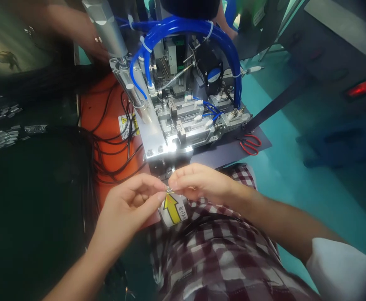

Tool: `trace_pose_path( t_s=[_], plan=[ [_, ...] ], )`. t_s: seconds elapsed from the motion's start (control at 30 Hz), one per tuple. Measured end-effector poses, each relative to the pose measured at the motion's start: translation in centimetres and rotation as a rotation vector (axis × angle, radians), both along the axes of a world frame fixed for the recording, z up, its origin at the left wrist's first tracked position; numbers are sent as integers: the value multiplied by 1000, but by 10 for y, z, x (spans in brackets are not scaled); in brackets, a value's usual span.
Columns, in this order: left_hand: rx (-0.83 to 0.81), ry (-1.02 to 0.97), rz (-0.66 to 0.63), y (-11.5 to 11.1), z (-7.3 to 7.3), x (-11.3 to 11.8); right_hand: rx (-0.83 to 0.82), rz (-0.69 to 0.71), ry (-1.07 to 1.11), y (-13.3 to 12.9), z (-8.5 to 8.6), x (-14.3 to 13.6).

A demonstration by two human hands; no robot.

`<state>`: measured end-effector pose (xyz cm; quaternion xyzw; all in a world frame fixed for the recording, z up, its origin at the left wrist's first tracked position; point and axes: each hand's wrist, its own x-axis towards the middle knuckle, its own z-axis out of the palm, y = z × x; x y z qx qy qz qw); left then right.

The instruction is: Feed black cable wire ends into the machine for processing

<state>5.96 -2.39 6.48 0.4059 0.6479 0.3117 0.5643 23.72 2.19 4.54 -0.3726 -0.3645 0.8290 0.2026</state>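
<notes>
My left hand [133,200] is closed, with thumb and forefinger pinched on a small bunch of thin, pale strands that look like fine wires [170,190]. My right hand [202,182] meets it from the other side, its fingers curled and its fingertips pinched at the same wires. Their exact ends are too small to make out. Both hands are in front of the metal machine [183,125], above a white label with a yellow arrow [174,212].
Black cables [114,154] lie across the orange surface [90,108] at the left. Blue air hoses [183,26] arch over the machine. Red-handled pliers [251,144] rest on the grey plate at the right. Another person's arm [73,29] reaches in at the upper left.
</notes>
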Motion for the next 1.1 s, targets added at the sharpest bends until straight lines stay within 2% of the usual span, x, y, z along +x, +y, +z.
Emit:
trace_pose_path(
  t_s=[0.13, 0.3, 0.47, 0.6, 0.67, 0.8, 0.9, 0.97, 1.1],
  plan=[
    [-30, -16, -23, 1, 2, 0, 100, 74, 35, 6, -4, 1],
    [-61, -51, -55, 4, -1, -2, 411, 84, 19, 6, -2, 1],
    [-44, 6, -66, 3, 0, -2, 676, 132, -72, 4, 0, 5],
    [-63, 27, -55, 2, 3, 1, 786, 131, -124, 3, -2, 4],
    [-114, 10, -3, 1, 2, 1, 760, 77, -139, 2, -4, 2],
    [-163, -43, 39, 2, -7, -4, 697, -131, -249, -5, -10, -1],
    [-177, -28, 19, 2, -13, -9, 699, -155, -356, -15, -12, -4],
    [-176, -26, 13, 2, -15, -10, 769, -195, -403, -22, -12, -7],
    [-142, -38, 21, 1, -15, -10, 1074, -319, -487, -32, -12, -14]
  ],
)
